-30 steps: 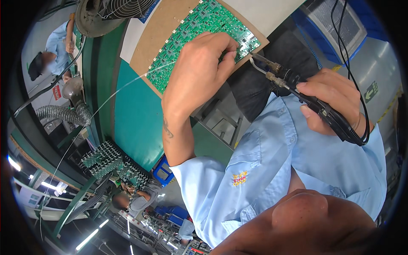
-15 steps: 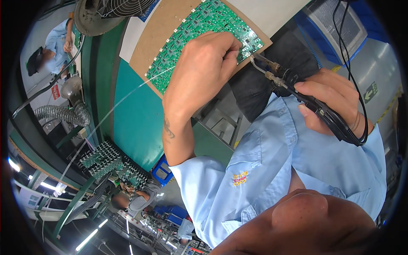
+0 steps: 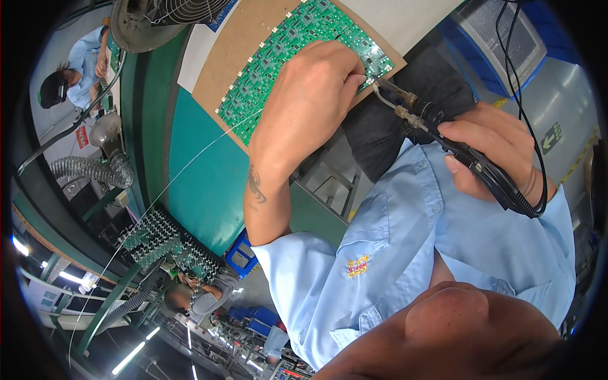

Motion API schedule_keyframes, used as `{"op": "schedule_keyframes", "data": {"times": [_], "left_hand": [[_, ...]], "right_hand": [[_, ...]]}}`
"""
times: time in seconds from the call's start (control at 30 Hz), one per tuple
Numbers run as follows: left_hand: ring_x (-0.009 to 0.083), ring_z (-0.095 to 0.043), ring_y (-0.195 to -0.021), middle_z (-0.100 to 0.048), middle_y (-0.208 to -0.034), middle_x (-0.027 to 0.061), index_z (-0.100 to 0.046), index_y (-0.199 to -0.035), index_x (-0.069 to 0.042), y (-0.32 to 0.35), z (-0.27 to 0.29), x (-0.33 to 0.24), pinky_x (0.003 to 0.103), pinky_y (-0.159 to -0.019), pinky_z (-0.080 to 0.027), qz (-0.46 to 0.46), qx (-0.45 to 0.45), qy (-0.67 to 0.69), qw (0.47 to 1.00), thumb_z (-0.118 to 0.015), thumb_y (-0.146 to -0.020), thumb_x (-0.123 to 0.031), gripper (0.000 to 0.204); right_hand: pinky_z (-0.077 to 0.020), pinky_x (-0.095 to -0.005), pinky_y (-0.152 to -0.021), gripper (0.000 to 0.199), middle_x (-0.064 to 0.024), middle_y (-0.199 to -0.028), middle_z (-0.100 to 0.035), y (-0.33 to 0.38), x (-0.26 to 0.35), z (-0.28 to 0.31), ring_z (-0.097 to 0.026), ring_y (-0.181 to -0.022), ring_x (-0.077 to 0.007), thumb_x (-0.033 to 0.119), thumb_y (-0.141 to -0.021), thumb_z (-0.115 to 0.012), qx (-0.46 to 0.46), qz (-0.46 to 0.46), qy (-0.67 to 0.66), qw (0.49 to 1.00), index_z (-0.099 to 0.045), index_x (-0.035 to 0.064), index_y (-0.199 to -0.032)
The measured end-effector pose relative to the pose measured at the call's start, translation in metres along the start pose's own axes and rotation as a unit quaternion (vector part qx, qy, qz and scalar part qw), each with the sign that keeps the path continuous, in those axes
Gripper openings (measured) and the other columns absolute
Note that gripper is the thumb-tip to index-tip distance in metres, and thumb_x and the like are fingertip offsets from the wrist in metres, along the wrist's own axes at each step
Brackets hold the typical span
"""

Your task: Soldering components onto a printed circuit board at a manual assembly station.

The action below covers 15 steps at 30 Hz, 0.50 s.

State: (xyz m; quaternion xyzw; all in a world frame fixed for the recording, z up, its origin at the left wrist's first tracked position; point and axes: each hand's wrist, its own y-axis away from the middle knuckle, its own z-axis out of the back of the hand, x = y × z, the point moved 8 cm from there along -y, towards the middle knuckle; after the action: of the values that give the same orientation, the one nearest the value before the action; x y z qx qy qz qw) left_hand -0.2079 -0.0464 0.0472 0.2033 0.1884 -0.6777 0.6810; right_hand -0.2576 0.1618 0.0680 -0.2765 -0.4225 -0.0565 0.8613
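A green circuit board [image 3: 329,28], crowded with small parts, lies on a brown board [image 3: 218,69]. My left hand [image 3: 313,88] is over its near right part, thumb and forefinger pinched on a thin solder wire [image 3: 190,163]. That wire trails away to the lower left; its end at my fingertips is hidden. In my right hand [image 3: 500,142] is a black soldering iron [image 3: 478,166], with metal shafts at its front, one of them bent. The iron's tip is at the board's right edge, close to my left fingertips; I cannot tell whether it touches.
A green mat [image 3: 206,171] covers the bench left of the board. A fan grille [image 3: 190,9] and a flexible duct [image 3: 95,171] stand beyond. Black cables [image 3: 519,82] hang near my right hand. A blue bin [image 3: 494,44] is at the right. Co-workers sit at the left.
My left hand has shifted slightly, its fingertips nearer the iron's tip. The solder wire now hangs in a looser curve. My right hand stays in place. A co-worker at upper left has moved their head.
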Motion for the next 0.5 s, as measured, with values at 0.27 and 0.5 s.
{"op": "schedule_keyframes", "data": {"times": [0.27, 0.5], "left_hand": [[0.029, -0.065, -0.08, -0.074, -0.092, 0.008, -0.072, -0.096, 0.001, -0.0018, 0.0002, 0.0006, 0.037, -0.075, -0.052, 0.01, 0.004, -0.003, 1.0, -0.071, -0.086, 0.0, 0.01], [0.029, -0.065, -0.079, -0.074, -0.092, 0.008, -0.073, -0.096, 0.001, -0.0006, 0.0005, -0.0003, 0.037, -0.075, -0.052, 0.012, -0.001, -0.002, 1.0, -0.07, -0.087, -0.001, 0.01]], "right_hand": [[-0.055, -0.0347, -0.066, 0.035, -0.0168, -0.091, -0.072, 0.0016, -0.0004, 0.0012, -0.064, -0.069, -0.0284, 0.01, -0.084, -0.075, 0.006, -0.002, 0.006, 1.0, -0.072, -0.007, -0.114], [-0.0551, -0.0322, -0.064, 0.036, -0.0138, -0.088, -0.075, -0.0009, 0.0038, 0.0071, -0.064, -0.065, -0.0237, 0.005, -0.076, -0.08, -0.014, 0.002, 0.002, 1.0, -0.075, -0.0048, -0.111]]}}
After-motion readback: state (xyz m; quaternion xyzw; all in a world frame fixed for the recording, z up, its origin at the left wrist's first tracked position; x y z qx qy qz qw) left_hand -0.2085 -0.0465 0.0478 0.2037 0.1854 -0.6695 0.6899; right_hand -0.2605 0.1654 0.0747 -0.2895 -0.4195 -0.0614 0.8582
